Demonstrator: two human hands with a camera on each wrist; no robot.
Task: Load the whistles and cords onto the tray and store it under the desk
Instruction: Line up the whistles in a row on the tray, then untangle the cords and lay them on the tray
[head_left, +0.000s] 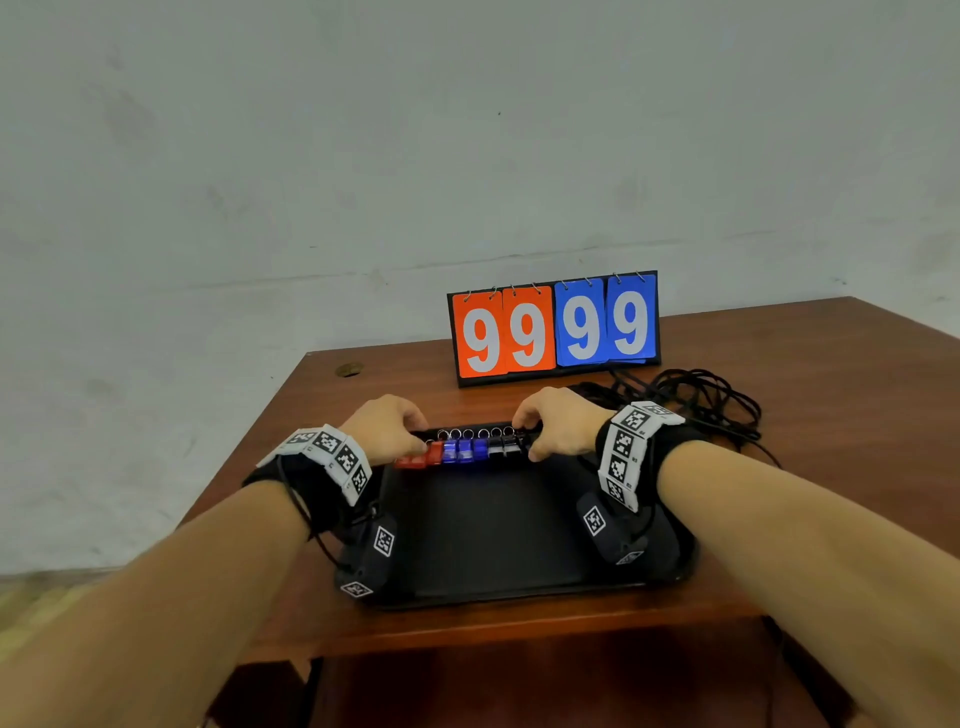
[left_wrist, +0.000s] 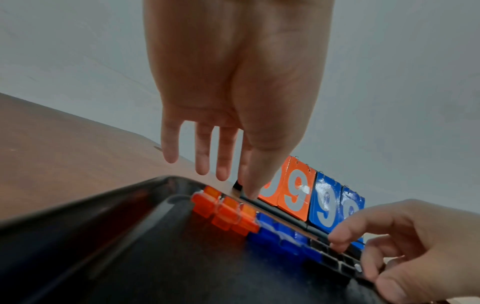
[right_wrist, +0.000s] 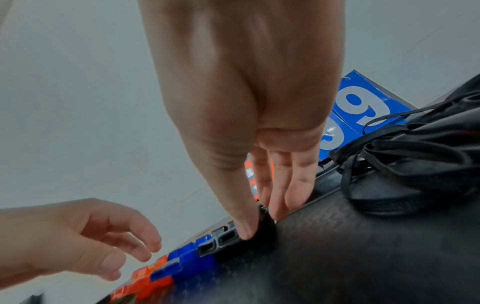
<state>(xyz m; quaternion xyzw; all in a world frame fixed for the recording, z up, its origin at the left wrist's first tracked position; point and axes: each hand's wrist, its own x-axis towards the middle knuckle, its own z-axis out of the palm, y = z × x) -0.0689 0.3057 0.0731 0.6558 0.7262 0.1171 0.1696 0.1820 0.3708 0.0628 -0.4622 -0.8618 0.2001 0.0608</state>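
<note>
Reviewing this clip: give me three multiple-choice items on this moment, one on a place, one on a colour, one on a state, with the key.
1. Where do the whistles lie?
A. along the tray's far edge
B. on the bare desk
C. on the scoreboard

2. Which whistles lie nearest the left hand?
A. black
B. red
C. blue

3. Where are the cords?
A. coiled on the tray
B. in the left hand
C. piled on the desk, right of the tray

Key: 1 A, the row hugs the far rim; 2 B, red ends the row there; 3 C, the tangle lies beside the scoreboard.
</note>
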